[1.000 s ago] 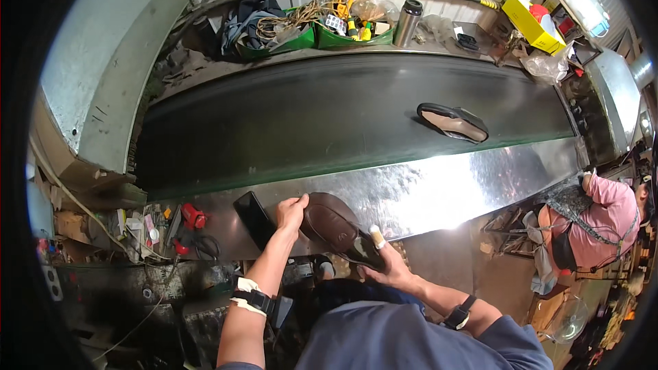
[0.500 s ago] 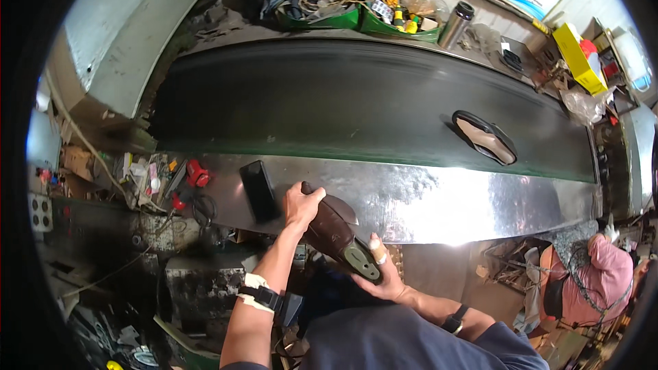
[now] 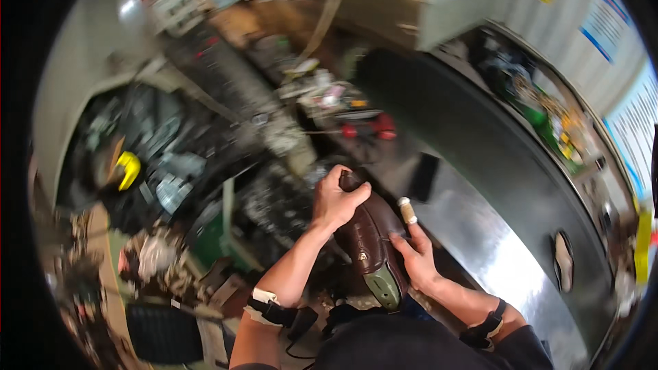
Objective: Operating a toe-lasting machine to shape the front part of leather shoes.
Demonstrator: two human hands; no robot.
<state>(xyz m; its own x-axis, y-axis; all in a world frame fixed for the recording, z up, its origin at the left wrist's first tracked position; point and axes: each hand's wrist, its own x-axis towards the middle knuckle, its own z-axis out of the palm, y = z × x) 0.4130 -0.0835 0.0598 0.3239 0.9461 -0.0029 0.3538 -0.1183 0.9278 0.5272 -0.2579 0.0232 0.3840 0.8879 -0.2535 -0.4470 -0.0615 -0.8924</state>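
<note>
A dark brown leather shoe upper (image 3: 371, 229) stretched over a green shoe last (image 3: 384, 289) is held in front of me, its bare green end toward my body. My left hand (image 3: 336, 200) wraps around the far end, thumb across the top. At the right side, my right hand (image 3: 419, 257) grips it with the thumb on the leather. One finger of that hand, wrapped in a pale covering (image 3: 407, 210), points up and away from the shoe. The underside of the shoe and some fingers are hidden.
A metal ledge (image 3: 497, 243) and dark conveyor belt (image 3: 473, 113) run along the right. A black phone (image 3: 423, 177) lies on the ledge, and another shoe (image 3: 563, 260) rests on the belt. Red-handled tools (image 3: 382, 126) lie ahead. A black plastic-lined bin (image 3: 140, 123) and black seat (image 3: 164, 334) are left.
My view has swung left, so the belt now lies to my right and the bin has come into view. Both hands still hold the shoe, now turned more toward me.
</note>
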